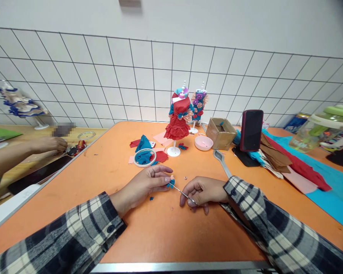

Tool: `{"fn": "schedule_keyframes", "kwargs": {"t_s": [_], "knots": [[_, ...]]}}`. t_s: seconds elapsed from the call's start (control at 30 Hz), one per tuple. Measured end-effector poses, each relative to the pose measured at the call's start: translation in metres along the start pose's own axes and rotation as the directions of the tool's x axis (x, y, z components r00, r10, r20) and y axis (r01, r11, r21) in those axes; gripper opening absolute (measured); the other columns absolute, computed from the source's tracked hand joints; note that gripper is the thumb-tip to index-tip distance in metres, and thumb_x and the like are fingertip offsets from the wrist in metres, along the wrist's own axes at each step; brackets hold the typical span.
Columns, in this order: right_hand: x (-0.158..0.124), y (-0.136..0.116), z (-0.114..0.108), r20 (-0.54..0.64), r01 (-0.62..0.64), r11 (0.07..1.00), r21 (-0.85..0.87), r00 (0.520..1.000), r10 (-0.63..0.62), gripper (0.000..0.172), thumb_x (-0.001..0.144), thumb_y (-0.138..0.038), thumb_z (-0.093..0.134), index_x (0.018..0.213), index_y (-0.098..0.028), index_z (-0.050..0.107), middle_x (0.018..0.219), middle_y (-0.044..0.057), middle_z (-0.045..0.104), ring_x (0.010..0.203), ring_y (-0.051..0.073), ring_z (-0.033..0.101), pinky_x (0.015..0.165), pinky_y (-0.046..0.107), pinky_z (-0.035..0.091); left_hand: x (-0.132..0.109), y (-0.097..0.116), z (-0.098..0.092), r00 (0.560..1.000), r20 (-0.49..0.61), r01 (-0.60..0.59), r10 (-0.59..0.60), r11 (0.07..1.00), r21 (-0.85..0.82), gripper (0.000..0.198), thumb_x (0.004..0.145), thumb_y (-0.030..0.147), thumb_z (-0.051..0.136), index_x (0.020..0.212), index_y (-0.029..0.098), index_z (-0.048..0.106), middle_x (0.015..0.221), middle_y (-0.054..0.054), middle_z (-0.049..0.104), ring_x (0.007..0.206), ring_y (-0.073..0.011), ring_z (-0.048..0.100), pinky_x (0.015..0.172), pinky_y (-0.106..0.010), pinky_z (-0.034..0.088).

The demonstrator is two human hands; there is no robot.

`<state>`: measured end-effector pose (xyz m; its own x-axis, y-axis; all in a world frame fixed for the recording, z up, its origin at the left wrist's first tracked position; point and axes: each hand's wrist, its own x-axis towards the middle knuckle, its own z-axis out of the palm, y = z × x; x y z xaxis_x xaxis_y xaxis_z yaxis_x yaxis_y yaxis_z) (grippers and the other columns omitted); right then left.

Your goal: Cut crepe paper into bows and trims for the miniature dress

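My left hand (148, 183) rests on the orange table (108, 160), its fingertips pinching a small blue and pink paper piece (170, 182). My right hand (201, 192) lies beside it, fingers curled round thin metal tweezers (184, 194) whose tip touches that paper piece. Both forearms wear plaid sleeves. Behind the hands stand a small mannequin in a red ruffled paper dress (177, 121) and a second dressed mannequin (199, 104).
A tape ring (144, 157) lies on blue and red paper scraps. A pink bowl (204, 142), cardboard box (220, 132), propped phone (250, 130), scissors (221, 160), coloured sheets (303, 167) and a bottle (322, 131) sit to the right. Another person's hand (48, 144) works at the left table.
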<state>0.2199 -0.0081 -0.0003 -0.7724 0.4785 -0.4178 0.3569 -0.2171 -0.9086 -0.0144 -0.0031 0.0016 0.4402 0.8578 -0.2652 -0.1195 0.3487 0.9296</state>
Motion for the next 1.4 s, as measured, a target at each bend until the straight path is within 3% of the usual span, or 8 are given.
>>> {"fn": "schedule_keyframes", "kwargs": {"t_s": [0.2,0.43,0.63,0.97,1.27,1.4], "knots": [[0.0028,0.0059,-0.0004,-0.015,-0.010,1.000,-0.012,1.000,0.009,0.038,0.069,-0.042,0.074,0.093,-0.012,0.068,0.069,0.001,0.058,0.062,0.009,0.058,0.048,0.016,0.052,0.0009,-0.0003,-0.0011,1.000,0.008,-0.003,0.003,1.000,-0.003,0.035,0.066,0.021,0.081,0.097,0.016,0.065,0.089,-0.003,0.065,0.079,-0.0132,0.062,0.075,-0.028,0.051],[-0.0018,-0.0017,-0.0013,0.034,-0.021,0.994,-0.104,0.999,0.024,0.053,0.067,-0.046,0.076,0.109,-0.017,0.065,0.079,0.000,0.056,0.060,0.006,0.051,0.045,0.012,0.049,-0.0002,0.0013,0.0004,1.000,-0.028,-0.005,0.004,1.000,-0.017,0.032,0.067,0.020,0.080,0.096,0.017,0.065,0.091,-0.003,0.066,0.081,-0.0140,0.062,0.076,-0.028,0.050],[-0.0045,-0.0025,-0.0020,0.036,0.001,0.994,-0.106,0.999,0.003,0.049,0.074,-0.051,0.068,0.106,-0.014,0.067,0.077,0.002,0.060,0.060,0.006,0.051,0.042,0.009,0.043,-0.0015,0.0018,0.0002,1.000,0.003,0.009,-0.009,0.999,-0.039,0.032,0.068,0.019,0.079,0.096,0.017,0.065,0.090,-0.003,0.067,0.081,-0.0153,0.063,0.077,-0.029,0.050],[-0.0040,-0.0004,-0.0057,0.050,0.052,0.996,-0.070,0.998,-0.049,0.051,0.076,-0.055,0.064,0.104,-0.012,0.066,0.079,0.003,0.063,0.052,0.004,0.046,0.042,0.012,0.042,0.0000,0.0012,-0.0020,0.997,0.008,-0.080,0.081,0.992,-0.101,0.030,0.071,0.017,0.078,0.098,0.017,0.065,0.086,-0.002,0.069,0.083,-0.0136,0.062,0.081,-0.027,0.047],[-0.0053,0.0005,-0.0067,0.053,0.033,0.995,-0.090,0.998,-0.028,0.049,0.076,-0.052,0.066,0.104,-0.012,0.065,0.076,0.002,0.063,0.053,0.004,0.047,0.043,0.011,0.041,-0.0012,0.0031,-0.0007,0.997,-0.033,-0.072,0.069,0.990,-0.121,0.030,0.070,0.017,0.078,0.097,0.017,0.066,0.084,-0.001,0.068,0.084,-0.0144,0.062,0.082,-0.029,0.047],[-0.0049,0.0028,-0.0079,0.046,0.080,0.995,-0.061,0.996,-0.077,0.047,0.078,-0.052,0.064,0.104,-0.013,0.065,0.078,0.003,0.063,0.052,0.004,0.046,0.043,0.012,0.042,-0.0004,0.0029,-0.0017,0.997,0.003,-0.073,0.074,0.992,-0.105,0.032,0.069,0.017,0.078,0.099,0.017,0.065,0.085,-0.002,0.069,0.081,-0.0137,0.062,0.081,-0.028,0.047]]}}
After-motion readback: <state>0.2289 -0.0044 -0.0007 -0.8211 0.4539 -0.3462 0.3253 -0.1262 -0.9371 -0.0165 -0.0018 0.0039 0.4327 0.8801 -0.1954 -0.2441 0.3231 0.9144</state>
